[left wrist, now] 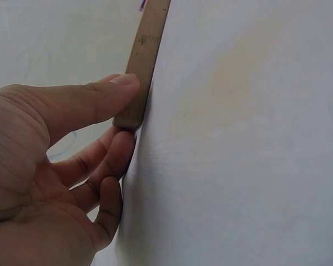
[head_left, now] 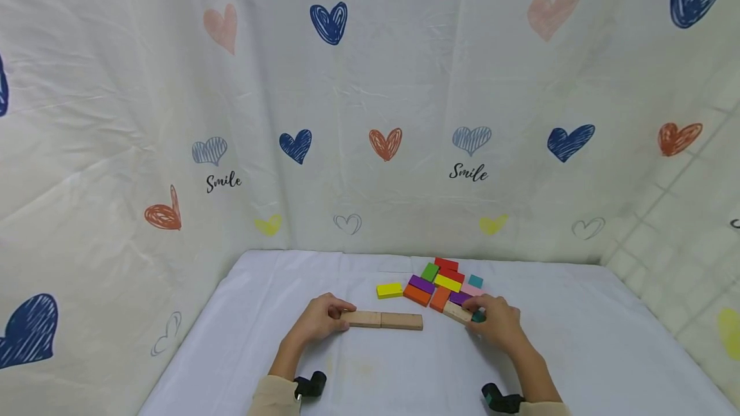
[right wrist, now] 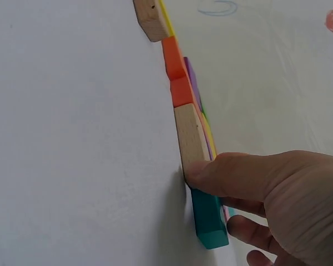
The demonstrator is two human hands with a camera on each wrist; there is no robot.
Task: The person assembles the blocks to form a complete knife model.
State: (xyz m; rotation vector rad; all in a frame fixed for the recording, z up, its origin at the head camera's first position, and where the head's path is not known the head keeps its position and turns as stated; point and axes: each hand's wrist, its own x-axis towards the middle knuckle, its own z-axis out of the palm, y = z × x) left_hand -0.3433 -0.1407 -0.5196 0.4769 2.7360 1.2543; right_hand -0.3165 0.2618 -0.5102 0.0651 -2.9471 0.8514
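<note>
Two plain wooden blocks lie end to end on the white cloth, a left one (head_left: 363, 319) and a right one (head_left: 403, 321). My left hand (head_left: 325, 317) pinches the left block's outer end, thumb on the near face in the left wrist view. At the near right edge of a group of coloured blocks, my right hand (head_left: 498, 324) grips one end of another plain wooden block (right wrist: 189, 133). Its thumb presses the near face; the fingertips behind are hidden. A teal block (right wrist: 208, 219) sits right beside that thumb, partly under the hand.
Orange (head_left: 417, 295), purple (head_left: 421, 284), green (head_left: 430, 271), red (head_left: 446, 264) and pink (head_left: 472, 290) blocks lie close together. A yellow block (head_left: 390, 291) is apart on the left. Behind the table (head_left: 370, 377) hangs a heart-printed curtain (head_left: 405, 210).
</note>
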